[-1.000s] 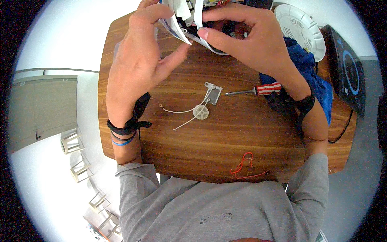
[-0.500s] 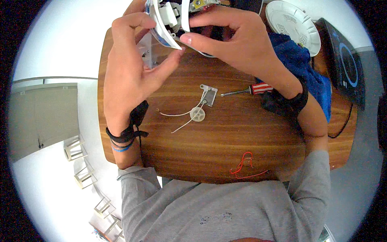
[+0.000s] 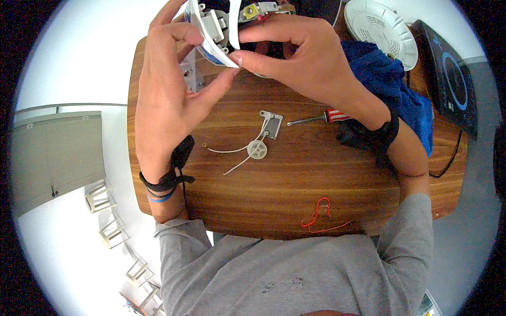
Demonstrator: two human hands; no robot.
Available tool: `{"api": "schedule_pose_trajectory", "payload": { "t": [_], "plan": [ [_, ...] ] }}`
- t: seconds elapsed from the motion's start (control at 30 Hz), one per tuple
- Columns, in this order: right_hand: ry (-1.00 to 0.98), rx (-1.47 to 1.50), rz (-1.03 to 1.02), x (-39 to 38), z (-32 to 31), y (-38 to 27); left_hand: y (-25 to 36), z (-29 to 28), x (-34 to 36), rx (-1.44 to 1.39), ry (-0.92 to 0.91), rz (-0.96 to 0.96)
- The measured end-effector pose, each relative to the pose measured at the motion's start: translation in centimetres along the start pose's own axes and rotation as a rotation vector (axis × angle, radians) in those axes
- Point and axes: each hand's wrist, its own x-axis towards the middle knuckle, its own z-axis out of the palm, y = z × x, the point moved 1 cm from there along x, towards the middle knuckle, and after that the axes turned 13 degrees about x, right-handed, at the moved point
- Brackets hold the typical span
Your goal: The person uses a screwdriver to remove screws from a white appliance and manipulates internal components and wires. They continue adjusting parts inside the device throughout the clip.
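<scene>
Above the far edge of the table I hold an opened white plastic housing with wiring and small parts inside; its top runs out of view. My left hand curls round its left side, thumb near the lower tip. My right hand has thumb and fingers closed on the housing's right part, the thumb tip at its lower corner. Below them on the wood lie a small metal plate with white wires and a pale plastic wheel. A screwdriver with a red-and-white handle lies beside my right wrist.
A blue cloth is bunched at the right, below a round white vented cover. A black flat panel with a blue ring stands at the right edge. Red wire lies near me. A clear container sits behind my left hand.
The housing has shifted slightly left and turned a little, with both hands moving along with it. The things on the table lie as before.
</scene>
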Motion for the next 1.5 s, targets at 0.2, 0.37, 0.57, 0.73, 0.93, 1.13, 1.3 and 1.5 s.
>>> {"api": "schedule_pose_trajectory", "payload": {
  "t": [0.2, 0.37, 0.57, 0.73, 0.93, 1.13, 1.3, 1.5],
  "plan": [
    [0.003, 0.026, -0.047, -0.3, 0.5, 0.5, 1.6, 0.0, 1.0, -0.214, 0.051, -0.139],
    [-0.034, 0.047, -0.043, -0.4, 0.5, 0.3, 0.4, -0.2, -0.4, -0.004, -0.045, -0.096],
    [-0.021, 0.033, -0.113, -0.7, 1.0, 1.0, 0.4, -0.5, -0.7, 0.002, -0.076, -0.053],
    [-0.036, 0.015, -0.15, -1.0, 1.5, 1.2, 0.0, -0.6, -1.1, 0.048, -0.084, -0.01],
    [-0.071, -0.05, -0.156, -1.8, 2.2, 1.8, -0.9, -0.6, -2.4, 0.123, -0.088, -0.007],
    [-0.059, -0.091, -0.193, -1.9, 2.1, 1.7, -0.5, -0.2, -2.6, 0.069, -0.057, -0.006],
    [-0.083, -0.114, -0.207, -2.1, 1.9, 1.8, 0.3, 0.0, -2.1, 0.058, -0.045, -0.013],
    [-0.097, -0.092, -0.249, -1.9, 1.9, 2.2, -0.7, -0.3, -1.7, 0.195, -0.013, 0.126]
  ]
}}
